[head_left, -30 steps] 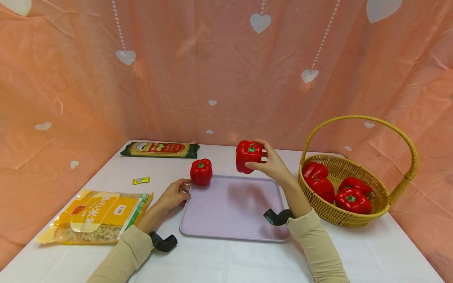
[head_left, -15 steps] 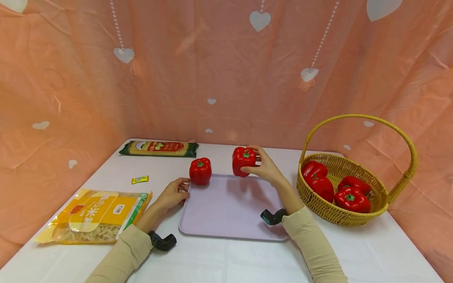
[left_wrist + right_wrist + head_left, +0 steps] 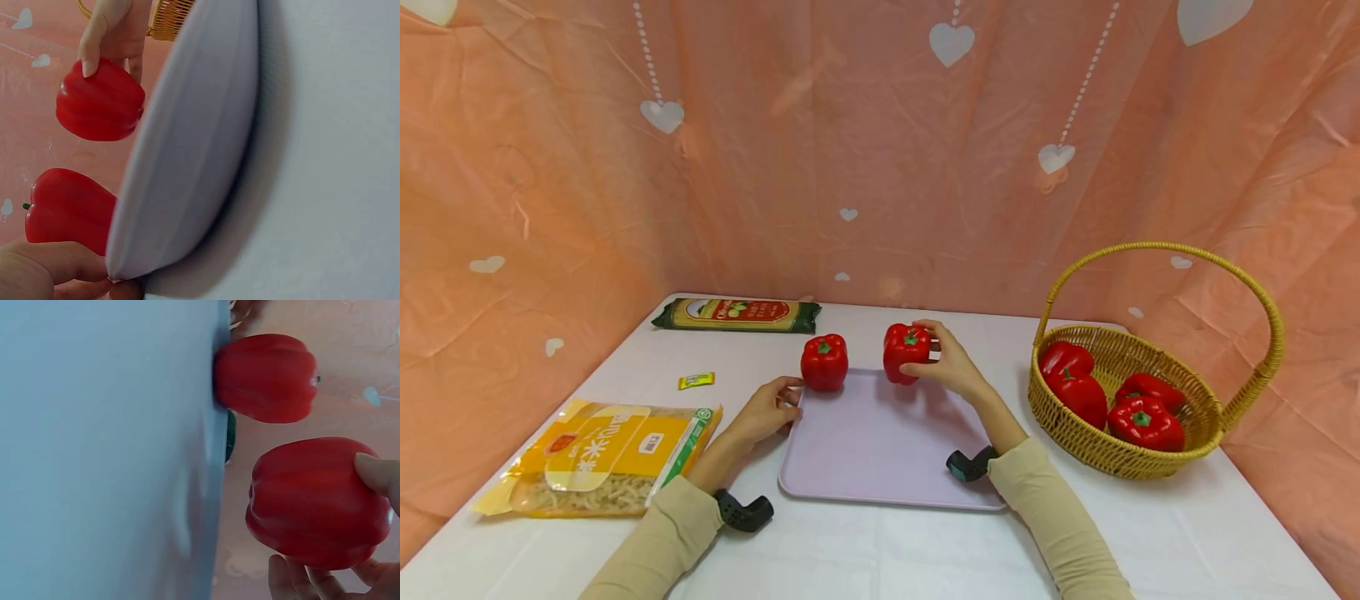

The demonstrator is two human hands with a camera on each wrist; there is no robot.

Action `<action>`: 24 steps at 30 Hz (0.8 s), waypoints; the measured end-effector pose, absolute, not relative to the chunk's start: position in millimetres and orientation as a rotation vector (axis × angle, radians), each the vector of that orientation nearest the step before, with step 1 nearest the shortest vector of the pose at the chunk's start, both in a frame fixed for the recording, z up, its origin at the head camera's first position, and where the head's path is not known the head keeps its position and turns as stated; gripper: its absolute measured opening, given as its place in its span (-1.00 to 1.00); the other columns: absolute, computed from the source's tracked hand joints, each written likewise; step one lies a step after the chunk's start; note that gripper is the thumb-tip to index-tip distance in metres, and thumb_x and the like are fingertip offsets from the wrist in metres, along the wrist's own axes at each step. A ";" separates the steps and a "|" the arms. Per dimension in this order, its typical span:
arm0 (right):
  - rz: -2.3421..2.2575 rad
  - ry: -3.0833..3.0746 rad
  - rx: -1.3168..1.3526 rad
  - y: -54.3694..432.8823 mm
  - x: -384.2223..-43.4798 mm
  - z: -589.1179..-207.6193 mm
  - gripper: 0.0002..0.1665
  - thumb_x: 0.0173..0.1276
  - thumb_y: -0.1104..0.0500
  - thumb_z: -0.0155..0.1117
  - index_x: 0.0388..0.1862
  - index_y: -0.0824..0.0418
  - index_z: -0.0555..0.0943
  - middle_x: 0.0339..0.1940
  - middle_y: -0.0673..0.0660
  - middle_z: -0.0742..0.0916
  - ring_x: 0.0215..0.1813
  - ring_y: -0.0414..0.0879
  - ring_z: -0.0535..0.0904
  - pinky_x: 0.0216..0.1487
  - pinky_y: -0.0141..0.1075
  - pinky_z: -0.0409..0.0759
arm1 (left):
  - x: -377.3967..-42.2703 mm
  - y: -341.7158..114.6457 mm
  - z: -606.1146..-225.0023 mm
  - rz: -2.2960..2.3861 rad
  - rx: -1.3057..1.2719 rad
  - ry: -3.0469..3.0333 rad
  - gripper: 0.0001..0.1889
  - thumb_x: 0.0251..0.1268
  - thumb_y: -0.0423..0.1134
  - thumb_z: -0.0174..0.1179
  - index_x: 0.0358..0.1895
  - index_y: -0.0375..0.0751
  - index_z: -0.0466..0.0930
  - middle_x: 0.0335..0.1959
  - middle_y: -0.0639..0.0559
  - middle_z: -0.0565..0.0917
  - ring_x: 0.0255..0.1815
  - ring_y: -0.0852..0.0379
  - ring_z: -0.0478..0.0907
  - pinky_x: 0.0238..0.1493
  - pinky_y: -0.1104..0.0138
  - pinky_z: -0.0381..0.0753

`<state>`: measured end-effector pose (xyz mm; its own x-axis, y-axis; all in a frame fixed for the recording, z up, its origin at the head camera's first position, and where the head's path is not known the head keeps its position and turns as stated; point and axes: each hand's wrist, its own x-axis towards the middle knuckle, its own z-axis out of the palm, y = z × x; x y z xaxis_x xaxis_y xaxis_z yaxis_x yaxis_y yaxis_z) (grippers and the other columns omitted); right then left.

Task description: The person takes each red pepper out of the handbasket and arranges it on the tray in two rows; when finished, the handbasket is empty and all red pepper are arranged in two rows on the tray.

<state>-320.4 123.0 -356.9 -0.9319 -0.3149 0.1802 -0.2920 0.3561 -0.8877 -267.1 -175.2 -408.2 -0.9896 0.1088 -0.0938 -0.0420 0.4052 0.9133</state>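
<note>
My right hand (image 3: 951,364) grips a red bell pepper (image 3: 905,353) with a green stem, thumb on the near side and fingers behind it. In the right wrist view that pepper (image 3: 319,503) hangs above the tray, apart from its surface. A second red bell pepper (image 3: 824,363) stands upright in the far left corner of the pale purple tray (image 3: 880,450). My left hand (image 3: 767,410) holds the tray's left rim beside this pepper. In the left wrist view, its fingers (image 3: 69,262) are at the tray's edge, partly cut off by the frame.
A wicker basket (image 3: 1067,450) with a tall handle stands at the right, holding several red peppers (image 3: 1146,423). At the left lie a yellow noodle bag (image 3: 602,458) and a small yellow packet (image 3: 696,381). A long green-ended package (image 3: 737,315) lies at the back.
The right hand has moved left and lower with its bell pepper, bringing it nearer the tray's far edge and the standing pepper. My left hand stays at the tray's rim.
</note>
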 end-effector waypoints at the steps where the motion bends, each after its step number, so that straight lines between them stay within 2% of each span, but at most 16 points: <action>1: -1.667 2.573 -0.570 122.5 -321.2 -358.6 -0.16 0.06 0.26 0.38 0.32 0.20 0.23 0.22 0.23 0.41 0.18 0.16 0.36 0.04 -0.06 0.53 | -267.1 -175.1 -408.2 1.641 0.059 2.514 -0.48 0.14 -0.51 0.10 0.23 -0.38 0.30 -0.20 -0.15 0.42 -0.41 0.10 0.40 -0.43 0.34 0.54; 10: -1.570 2.615 -0.558 120.3 -324.2 -368.9 -0.15 0.03 0.23 0.43 0.30 0.20 0.26 0.20 0.24 0.44 0.18 0.16 0.37 0.05 -0.07 0.53 | -266.4 -174.9 -408.0 1.633 0.060 2.522 -0.49 0.15 -0.51 0.10 0.23 -0.38 0.30 -0.19 -0.16 0.42 -0.41 0.10 0.39 -0.42 0.35 0.54; 17: -1.521 2.628 -0.602 116.7 -311.7 -359.1 -0.15 0.05 0.27 0.41 0.31 0.32 0.24 0.18 0.33 0.43 0.18 0.23 0.38 0.08 -0.04 0.51 | -266.2 -174.7 -408.0 1.633 0.060 2.524 -0.48 0.15 -0.51 0.09 0.23 -0.38 0.30 -0.20 -0.15 0.43 -0.42 0.11 0.40 -0.43 0.35 0.53; 22: -1.504 2.641 -0.583 117.9 -322.5 -371.7 -0.12 0.05 0.22 0.44 0.32 0.24 0.23 0.20 0.28 0.43 0.19 0.18 0.38 0.07 -0.07 0.52 | -266.6 -174.6 -408.2 1.634 0.057 2.521 -0.48 0.15 -0.52 0.09 0.24 -0.38 0.29 -0.20 -0.16 0.42 -0.42 0.10 0.40 -0.42 0.35 0.54; 24: -1.504 2.625 -0.575 116.5 -317.4 -365.9 -0.12 0.06 0.24 0.42 0.34 0.27 0.21 0.21 0.30 0.42 0.21 0.21 0.36 0.07 -0.06 0.51 | -266.9 -174.6 -408.4 1.636 0.057 2.521 -0.48 0.14 -0.52 0.09 0.24 -0.38 0.29 -0.20 -0.16 0.43 -0.42 0.10 0.40 -0.43 0.35 0.54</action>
